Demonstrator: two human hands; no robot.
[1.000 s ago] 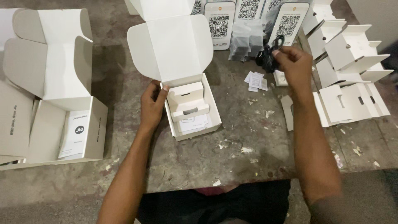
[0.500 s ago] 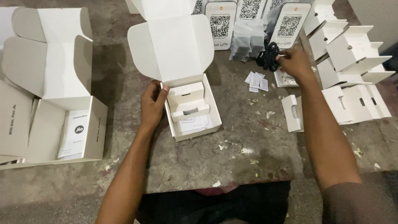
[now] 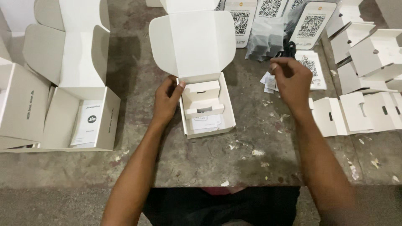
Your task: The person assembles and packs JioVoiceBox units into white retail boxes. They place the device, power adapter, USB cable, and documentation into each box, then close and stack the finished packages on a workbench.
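Observation:
A small open white cardboard box (image 3: 228, 106) stands in the middle of the worn table, lid flipped back, with a white cardboard insert (image 3: 203, 98) and a printed leaflet (image 3: 207, 123) inside. My left hand (image 3: 167, 100) grips the box's left wall, thumb on the rim. My right hand (image 3: 293, 81) hovers to the right of the box, its fingers curled down onto a few small white paper slips (image 3: 268, 83). Whether it pinches one is hidden by the fingers. A black cable bundle (image 3: 288, 49) lies just beyond that hand.
Larger open white boxes (image 3: 63, 83) sit at the left, one holding a leaflet. Folded white cardboard inserts (image 3: 356, 113) are piled at the right. White placards with square code patterns (image 3: 312, 19) and a grey plastic bag (image 3: 264, 37) line the far edge. Paper scraps litter the table (image 3: 251, 167).
My right hand has left the black cable bundle and come down and left to the small paper slips. My left hand has stayed on the box.

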